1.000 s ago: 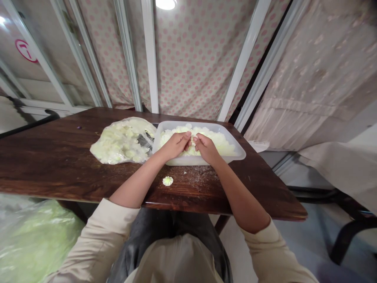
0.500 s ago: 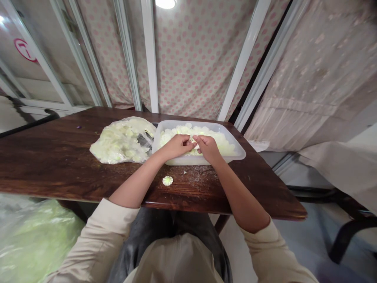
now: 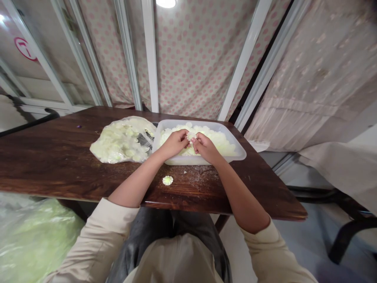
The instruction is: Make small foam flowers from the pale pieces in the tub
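Above the near side of a translucent plastic tub (image 3: 240, 153), my left hand (image 3: 176, 143) and my right hand (image 3: 206, 147) meet, pinching a small pale scalloped flower-like piece (image 3: 191, 136) between their fingertips. Both hands are closed on it, and fingers cover part of its edge. Many similar pale yellow-white pieces (image 3: 219, 139) fill the tub below. One loose pale green-and-white flower-like piece (image 3: 167, 180) lies on the table in front of the tub, near my left forearm. What the pieces are made of I cannot tell.
Left of the tub, a clear plastic bag (image 3: 118, 139) full of pale pieces rests on the dark wooden table (image 3: 59, 157). A larger bag with light green contents (image 3: 44, 239) stands low at the left. White crumbs dot the tabletop near its front edge. Behind are framed panels with dotted curtain (image 3: 188, 59).
Both hands have shifted slightly and turned, so the pale piece between the fingertips now shows its scalloped face. The tub, the bags and the loose piece have stayed in place.
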Available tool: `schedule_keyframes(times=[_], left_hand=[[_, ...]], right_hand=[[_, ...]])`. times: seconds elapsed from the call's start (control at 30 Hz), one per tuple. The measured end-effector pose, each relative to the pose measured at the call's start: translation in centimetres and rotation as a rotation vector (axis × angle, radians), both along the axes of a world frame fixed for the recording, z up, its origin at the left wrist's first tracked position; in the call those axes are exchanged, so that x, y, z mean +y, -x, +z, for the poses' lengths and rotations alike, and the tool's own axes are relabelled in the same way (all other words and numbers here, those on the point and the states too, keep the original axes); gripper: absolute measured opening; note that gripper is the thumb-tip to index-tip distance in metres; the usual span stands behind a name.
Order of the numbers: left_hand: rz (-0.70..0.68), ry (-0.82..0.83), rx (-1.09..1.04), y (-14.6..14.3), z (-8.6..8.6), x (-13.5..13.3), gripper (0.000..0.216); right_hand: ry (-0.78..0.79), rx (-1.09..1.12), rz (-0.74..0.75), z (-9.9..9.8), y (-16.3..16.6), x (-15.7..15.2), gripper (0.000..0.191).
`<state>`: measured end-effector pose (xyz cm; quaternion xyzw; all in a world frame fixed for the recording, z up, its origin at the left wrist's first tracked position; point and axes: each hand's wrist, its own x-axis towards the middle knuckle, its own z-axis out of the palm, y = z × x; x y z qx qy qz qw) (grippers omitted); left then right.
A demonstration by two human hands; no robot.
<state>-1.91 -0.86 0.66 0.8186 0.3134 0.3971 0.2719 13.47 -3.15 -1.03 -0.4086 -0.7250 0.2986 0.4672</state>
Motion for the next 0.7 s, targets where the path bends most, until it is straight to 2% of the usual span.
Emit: schedule_keyframes(times=[0.23,0.43,0.7], left_hand=[[0.053,0.000,0.021,-0.03,0.04,-0.15,0.010],[0.036,-0.039,0.054,-0.04,0.02,-0.30,0.019],[0.075,-0.059,0.056,-0.11,-0.11,-0.21,0.022]], right_hand=[[0.004,-0.056,-0.056,-0.18,0.17,0.11,0.028],[-0.016,-0.081,-0.083,0.06,0.19,-0.27,0.031],[0.019,-0.091,-0.023,0.09,0.27,-0.23,0.026]])
